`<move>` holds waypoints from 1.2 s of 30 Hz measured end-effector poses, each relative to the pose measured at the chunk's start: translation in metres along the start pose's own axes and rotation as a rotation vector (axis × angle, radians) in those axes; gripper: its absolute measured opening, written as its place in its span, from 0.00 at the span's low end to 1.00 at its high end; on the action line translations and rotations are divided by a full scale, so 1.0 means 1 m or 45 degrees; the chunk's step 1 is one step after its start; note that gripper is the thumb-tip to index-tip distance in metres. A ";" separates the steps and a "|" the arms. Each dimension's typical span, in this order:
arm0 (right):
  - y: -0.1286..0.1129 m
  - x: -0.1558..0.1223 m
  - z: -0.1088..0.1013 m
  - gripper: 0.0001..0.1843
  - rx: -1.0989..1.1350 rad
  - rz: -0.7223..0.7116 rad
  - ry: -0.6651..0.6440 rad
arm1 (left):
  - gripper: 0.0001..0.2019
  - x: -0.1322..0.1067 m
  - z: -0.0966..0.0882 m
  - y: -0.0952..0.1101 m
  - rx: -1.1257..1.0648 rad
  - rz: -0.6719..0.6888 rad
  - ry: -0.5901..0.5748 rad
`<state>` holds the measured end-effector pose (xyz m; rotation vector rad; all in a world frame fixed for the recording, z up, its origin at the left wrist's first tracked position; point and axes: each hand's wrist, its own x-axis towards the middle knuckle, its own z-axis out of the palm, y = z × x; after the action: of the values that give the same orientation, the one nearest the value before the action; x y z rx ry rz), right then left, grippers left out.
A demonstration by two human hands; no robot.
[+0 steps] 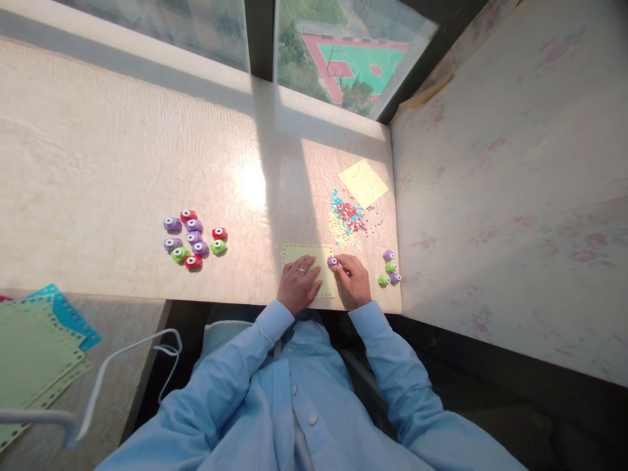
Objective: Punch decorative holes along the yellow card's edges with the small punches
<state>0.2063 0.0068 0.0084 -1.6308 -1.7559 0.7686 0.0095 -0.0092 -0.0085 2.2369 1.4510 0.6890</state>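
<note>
A pale yellow sheet of paper lies near the front edge of the counter, with small punched holes along its borders. My left hand rests on it, fingers spread and pressing it flat. At the sheet's right edge, my right hand grips a small purple craft punch between thumb and fingers. Whether the paper sits in the punch's slot is too small to tell. Just beyond the sheet, a scatter of tiny red, blue and yellow paper cut-outs covers the counter.
Several purple, green and red punches stand in a group to the left. More punches stand by the right wall. A yellow paper lies behind the cut-outs. Punched sheets and a white curved cable or rod are at lower left.
</note>
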 end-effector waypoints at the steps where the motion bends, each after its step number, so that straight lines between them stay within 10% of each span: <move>1: 0.000 0.000 0.000 0.14 0.005 -0.002 0.004 | 0.14 0.000 0.000 0.000 0.000 0.000 0.000; 12: -0.019 0.004 -0.010 0.19 0.230 0.365 0.187 | 0.13 0.001 0.000 0.001 -0.008 -0.007 0.021; 23: -0.023 0.034 -0.014 0.28 0.438 0.653 -0.186 | 0.13 0.001 0.003 0.000 -0.006 -0.006 0.035; 36: -0.019 0.028 -0.007 0.25 0.474 0.680 -0.139 | 0.12 0.002 0.002 0.001 -0.002 0.001 0.040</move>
<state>0.1976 0.0335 0.0288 -1.8277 -1.1457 1.3587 0.0119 -0.0080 -0.0096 2.2352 1.4637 0.7279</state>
